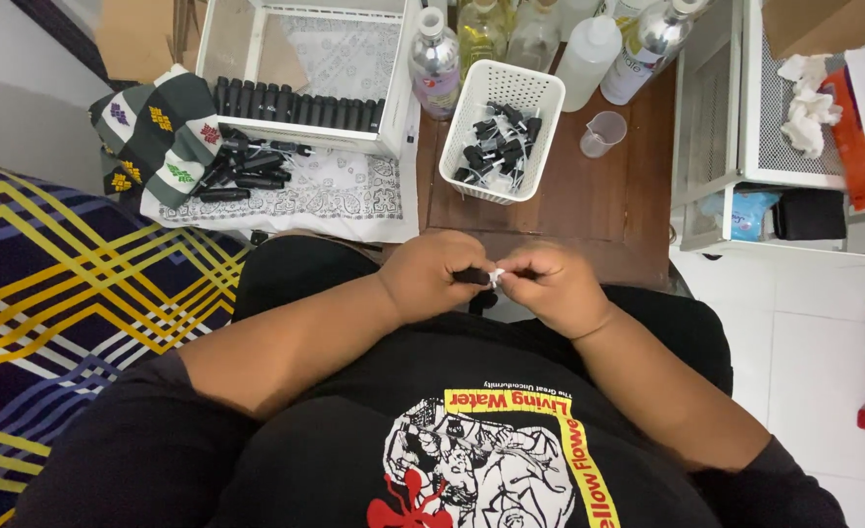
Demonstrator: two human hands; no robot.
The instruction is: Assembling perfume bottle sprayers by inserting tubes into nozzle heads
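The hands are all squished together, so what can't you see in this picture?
- Head view: the small black and white piece is mostly hidden by the left hand and right hand.
- Bottles behind the white basket are cut off by the top edge.
- The basket's black parts are too small to tell.

A small black tube (472, 277) with a white tip lies level; pinched between 2 hands above the lap.

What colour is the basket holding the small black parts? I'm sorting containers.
White basket, a perforated plastic one, clearest in the head view.
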